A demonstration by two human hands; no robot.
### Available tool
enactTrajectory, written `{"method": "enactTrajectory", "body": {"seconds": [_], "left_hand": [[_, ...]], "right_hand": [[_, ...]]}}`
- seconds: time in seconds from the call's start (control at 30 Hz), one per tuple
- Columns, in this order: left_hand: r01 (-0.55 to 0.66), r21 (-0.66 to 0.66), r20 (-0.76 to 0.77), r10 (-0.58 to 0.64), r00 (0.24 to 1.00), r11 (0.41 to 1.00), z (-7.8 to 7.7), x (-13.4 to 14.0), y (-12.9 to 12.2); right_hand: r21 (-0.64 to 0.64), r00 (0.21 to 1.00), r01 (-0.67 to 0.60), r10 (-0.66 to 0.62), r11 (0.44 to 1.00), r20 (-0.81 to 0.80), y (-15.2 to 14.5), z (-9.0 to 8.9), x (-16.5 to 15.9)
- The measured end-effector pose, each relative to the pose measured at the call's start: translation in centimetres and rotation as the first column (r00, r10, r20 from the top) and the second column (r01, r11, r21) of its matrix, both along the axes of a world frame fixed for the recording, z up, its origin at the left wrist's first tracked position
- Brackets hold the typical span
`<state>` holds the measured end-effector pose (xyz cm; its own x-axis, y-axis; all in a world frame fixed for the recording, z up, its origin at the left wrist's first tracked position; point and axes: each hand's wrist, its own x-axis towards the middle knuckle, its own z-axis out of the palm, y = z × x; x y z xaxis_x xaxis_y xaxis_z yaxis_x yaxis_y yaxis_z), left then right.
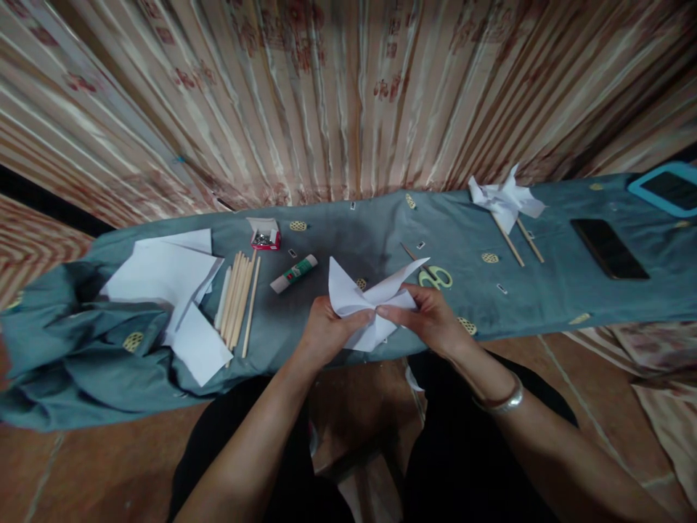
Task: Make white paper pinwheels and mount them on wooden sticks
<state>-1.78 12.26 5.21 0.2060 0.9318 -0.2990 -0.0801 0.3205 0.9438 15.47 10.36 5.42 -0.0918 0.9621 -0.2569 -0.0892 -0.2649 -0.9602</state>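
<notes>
Between my two hands is a white paper pinwheel (375, 298), its corners folded in to the centre and its vanes standing up. My left hand (329, 327) grips its left side, with the thumb pressed near the middle. From the right, my right hand (428, 316) pinches it, the thumb tip also at the centre. The fingers under the paper are partly hidden. Just beyond my right hand lie green-handled scissors (435, 277), partly covered by the paper. A glue stick (294, 274) lies beyond my left hand.
On the cloth-covered surface (348, 225), left, are white paper sheets (157, 272), several wooden sticks (237, 301) and an open small box of pins (265, 236). At right lie finished-looking paper pinwheels on sticks (509, 200), a dark phone (610, 248) and a blue-framed tablet (667, 189). A curtain (327, 94) hangs behind.
</notes>
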Motion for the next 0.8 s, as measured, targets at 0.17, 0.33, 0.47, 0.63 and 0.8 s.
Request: {"method": "enactTrajectory", "body": {"seconds": [0.17,0.33,0.47,0.63,0.8], "left_hand": [[-0.001,0.016,-0.008,0.002,1.0,1.0,-0.3,-0.4,-0.1],[0.033,0.019,0.013,-0.033,0.999,0.999,-0.5,-0.8,-0.1],[0.036,0.011,0.083,-0.037,0.996,0.999,-0.6,-1.3,0.0],[0.029,0.026,0.104,-0.031,0.994,0.999,-0.5,-2.2,0.3],[0.019,0.043,0.025,-0.02,0.999,0.999,0.0,-3.5,0.6]], "right_hand": [[0.019,1.0,-0.009,0.009,1.0,0.012,0.1,-0.5,-0.3],[0.047,0.996,-0.021,0.017,0.999,0.086,0.3,-0.9,-0.3],[0.046,0.996,0.004,-0.009,0.999,0.089,0.5,-1.1,-0.1],[0.077,0.992,0.002,-0.011,0.997,0.125,0.7,-0.9,0.1],[0.09,0.987,0.015,-0.029,0.996,0.158,0.8,-0.8,0.3]]}}
